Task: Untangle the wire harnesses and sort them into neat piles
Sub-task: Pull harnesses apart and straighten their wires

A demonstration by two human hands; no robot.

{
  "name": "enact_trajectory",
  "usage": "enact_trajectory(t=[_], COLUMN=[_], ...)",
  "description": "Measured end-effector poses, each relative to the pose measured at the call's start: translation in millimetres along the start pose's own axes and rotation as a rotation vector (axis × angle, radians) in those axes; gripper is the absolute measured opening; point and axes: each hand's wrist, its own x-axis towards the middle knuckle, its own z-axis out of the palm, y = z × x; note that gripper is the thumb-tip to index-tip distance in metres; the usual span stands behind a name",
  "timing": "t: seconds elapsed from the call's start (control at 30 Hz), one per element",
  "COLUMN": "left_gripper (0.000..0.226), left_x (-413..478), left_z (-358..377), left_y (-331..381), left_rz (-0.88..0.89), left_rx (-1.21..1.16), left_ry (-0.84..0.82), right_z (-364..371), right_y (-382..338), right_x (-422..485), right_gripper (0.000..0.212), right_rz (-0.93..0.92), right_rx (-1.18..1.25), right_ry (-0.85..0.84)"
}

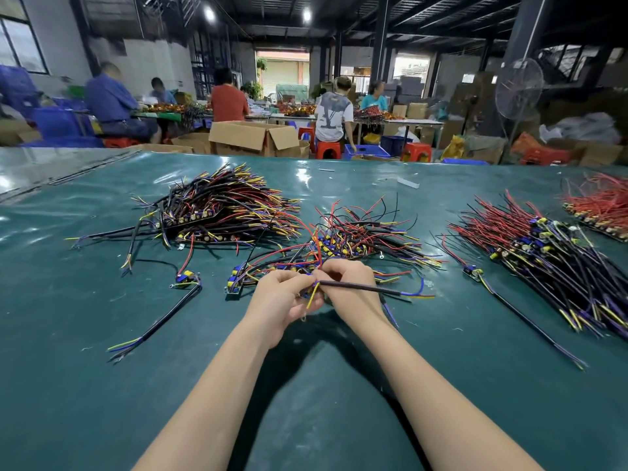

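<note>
Head view: left grip [283, 294] and right grip [346, 283] both pinch one black-sheathed wire harness with blue and yellow leads [360, 288], just in front of the loose red-and-black tangle [356, 232] on the glossy green worktop [102, 300]. Untangling is in hand. Next it probably needs drawing free and laying on the aligned multicoloured pile [221, 209].

Factory assembly hall, workers [229, 96] at tables [407, 122], cardboard boxes [244, 137], blue crates [394, 144], wire harnesses [231, 212] heaped on worktop [102, 385]
</note>
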Motion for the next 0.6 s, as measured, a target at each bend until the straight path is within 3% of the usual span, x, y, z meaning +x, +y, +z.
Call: enact_trajectory(t=[0.2, 0.33, 0.6], left_gripper=[0.042, 0.056, 0.03], left_x=[0.4, 0.0, -3.0], left_z=[-10.5, -17.6, -1.1], left_y=[6.4, 8.8, 2.8], left_rz=[-0.088, -0.154, -0.037], left_rx=[-0.017, -0.001, 0.203], left_ry=[-0.16, -0.251, -0.007], right_z=[-3.4, -4.5, 0.0], right_y=[3.6, 5.0, 3.1], right_x=[2.7, 0.5, -1.8], right_gripper=[0.015, 0.01, 0.027], right_rz=[0.146, 0.186, 0.187], right_rx=[0.536, 0.553, 0.694], right_ry=[-0.058, -0.1, -0.016])
